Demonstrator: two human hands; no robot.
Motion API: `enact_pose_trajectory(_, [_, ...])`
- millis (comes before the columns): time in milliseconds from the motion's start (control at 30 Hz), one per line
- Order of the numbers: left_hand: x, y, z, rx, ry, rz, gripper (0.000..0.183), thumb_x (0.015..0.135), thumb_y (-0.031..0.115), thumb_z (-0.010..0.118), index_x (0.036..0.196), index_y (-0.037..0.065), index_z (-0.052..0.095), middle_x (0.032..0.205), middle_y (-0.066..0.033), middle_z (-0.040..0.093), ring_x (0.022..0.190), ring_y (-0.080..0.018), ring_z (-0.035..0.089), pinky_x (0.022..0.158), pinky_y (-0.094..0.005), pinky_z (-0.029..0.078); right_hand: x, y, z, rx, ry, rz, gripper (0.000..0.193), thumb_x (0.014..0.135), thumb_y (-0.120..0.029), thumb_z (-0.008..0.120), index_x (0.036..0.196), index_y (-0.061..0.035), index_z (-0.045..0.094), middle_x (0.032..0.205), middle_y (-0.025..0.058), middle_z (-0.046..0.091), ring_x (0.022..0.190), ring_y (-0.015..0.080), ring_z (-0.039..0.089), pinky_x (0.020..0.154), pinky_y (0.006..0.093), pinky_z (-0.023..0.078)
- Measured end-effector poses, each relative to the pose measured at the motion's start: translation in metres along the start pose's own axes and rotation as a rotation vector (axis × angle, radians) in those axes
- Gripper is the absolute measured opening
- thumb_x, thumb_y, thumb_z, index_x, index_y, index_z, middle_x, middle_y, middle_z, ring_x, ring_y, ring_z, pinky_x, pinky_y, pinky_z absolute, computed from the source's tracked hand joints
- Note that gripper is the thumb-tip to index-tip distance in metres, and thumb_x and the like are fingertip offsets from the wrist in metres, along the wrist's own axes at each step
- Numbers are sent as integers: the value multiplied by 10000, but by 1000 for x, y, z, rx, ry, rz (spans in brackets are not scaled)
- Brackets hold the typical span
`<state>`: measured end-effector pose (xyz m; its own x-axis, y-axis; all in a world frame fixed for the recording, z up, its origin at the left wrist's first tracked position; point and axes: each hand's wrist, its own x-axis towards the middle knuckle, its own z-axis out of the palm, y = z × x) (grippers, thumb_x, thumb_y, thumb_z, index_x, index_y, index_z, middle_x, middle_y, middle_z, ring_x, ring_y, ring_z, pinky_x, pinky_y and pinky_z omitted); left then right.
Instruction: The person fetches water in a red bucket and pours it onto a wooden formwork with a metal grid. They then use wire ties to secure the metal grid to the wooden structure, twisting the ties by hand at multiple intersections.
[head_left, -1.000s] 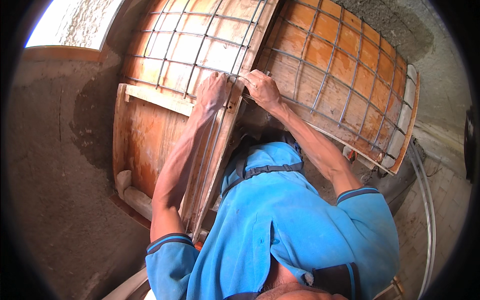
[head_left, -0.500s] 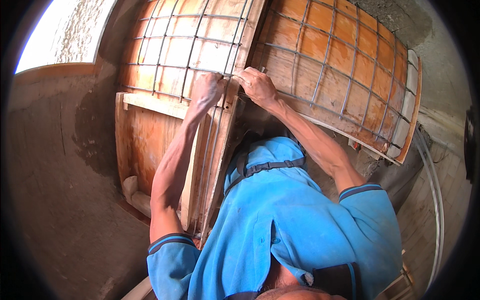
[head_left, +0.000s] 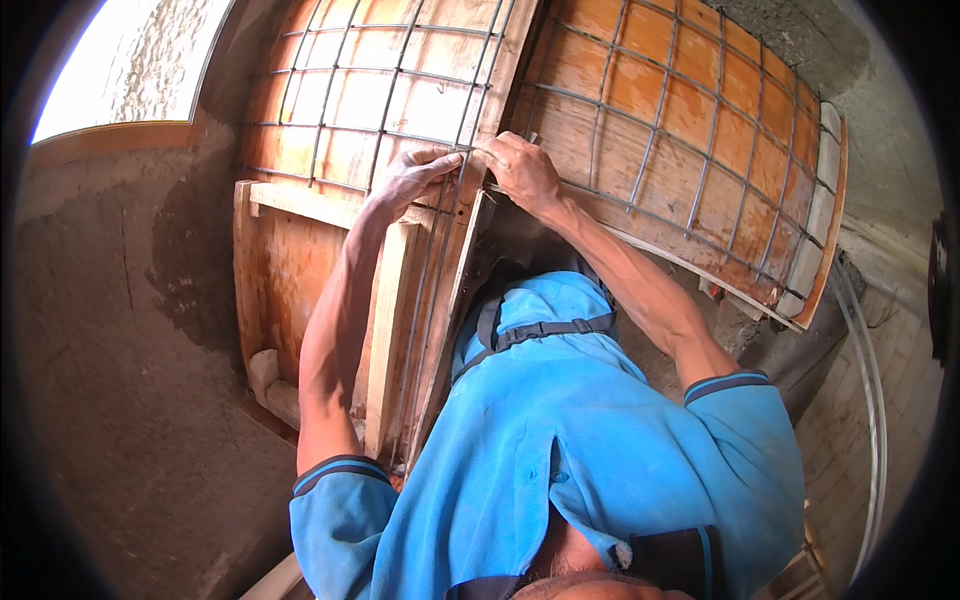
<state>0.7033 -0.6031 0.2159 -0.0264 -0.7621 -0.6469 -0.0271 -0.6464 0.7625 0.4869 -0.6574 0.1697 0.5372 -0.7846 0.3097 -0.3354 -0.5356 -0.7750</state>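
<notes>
My left hand [head_left: 410, 181] reaches the crossing of steel bars at the edge of the left wooden panel [head_left: 300, 95]. Its fingers are stretched toward the upright bars [head_left: 465, 130], apart from one another, with no object visible in them. My right hand [head_left: 524, 172] is closed in a pinch just to the right of the same crossing, knuckles up. Whatever is between its fingertips is too small to make out. A grid of thin steel bars [head_left: 385, 110] lies over the left panel, and a second grid [head_left: 712, 110] covers the right panel [head_left: 590, 130].
A wooden frame [head_left: 310, 205] with an upright timber [head_left: 390, 330] stands below the left panel. Rough plastered wall [head_left: 90, 300] is at the left, beneath a bright window [head_left: 130, 70]. Pale flexible pipes [head_left: 868, 390] run down the right side. A dark gap separates the panels.
My left hand has loosened from a fist to stretched fingers and turned slightly, staying beside the bar crossing. My right hand stays pinched in nearly the same place. The view has shifted slightly.
</notes>
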Motion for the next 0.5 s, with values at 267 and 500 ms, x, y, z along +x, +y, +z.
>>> enact_pose_trajectory(267, [-41,37,12,770,137,-29,634,925,506,653,1337,26,606,1061,-185,737,994,-246,716,848,-367,549,1,4,3,-38,19,-43,199,945,-186,660,1082,-49,703,958,124,688,858,316,676,741,402,552])
enact_pose_trajectory(500, [-42,24,28,875,262,-44,527,896,453,707,1193,18,686,1069,-186,737,1017,-283,702,865,-395,532,2,0,0,-32,12,-49,200,955,-209,648,1060,-48,702,929,125,667,859,322,657,735,406,538])
